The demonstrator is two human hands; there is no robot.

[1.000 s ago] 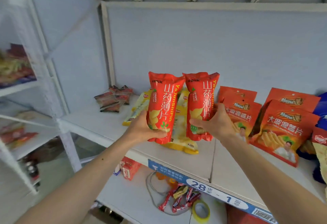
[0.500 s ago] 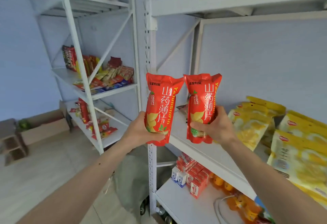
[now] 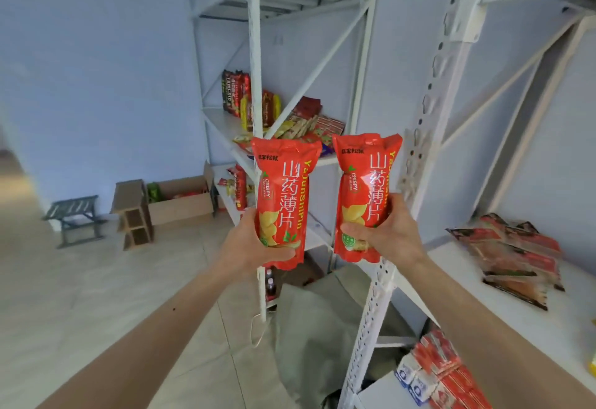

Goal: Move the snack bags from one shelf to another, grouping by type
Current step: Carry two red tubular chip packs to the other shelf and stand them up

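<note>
You hold two matching snack bags upright in front of you, one per hand, side by side and just apart. Your left hand [image 3: 250, 244] has its grip closed around the lower part of the left red glossy foil pillow bag [image 3: 283, 200] printed with yellow lettering and a picture of pale crisps; the thumb crosses the front near the bottom seam. Your right hand [image 3: 388, 234] has its grip closed likewise around the lower third of the right red foil bag [image 3: 362, 192], fingers wrapped over the front. Both bags are in the air, clear of any shelf. Beyond them stands the far white metal shelving unit [image 3: 254, 53], its middle level carrying a mixed spread of red, yellow and dark snack packets [image 3: 290, 118]. To your right is the near white shelf board [image 3: 467, 276], with a pile of flat dark-and-red packets [image 3: 512, 257] lying on it. Judgement on handling: these bags appear light, air-filled and soft-walled, the film looks smooth and likely slippery, and the contents are brittle. A hold on the lower body, as now, keeps them upright, but a hard squeeze could crush the crisps or burst a seam; the crimped top seam offers a firmer pinch point if the film slides. Set them down together as one type, standing or flat, rather than dropping them.
</note>
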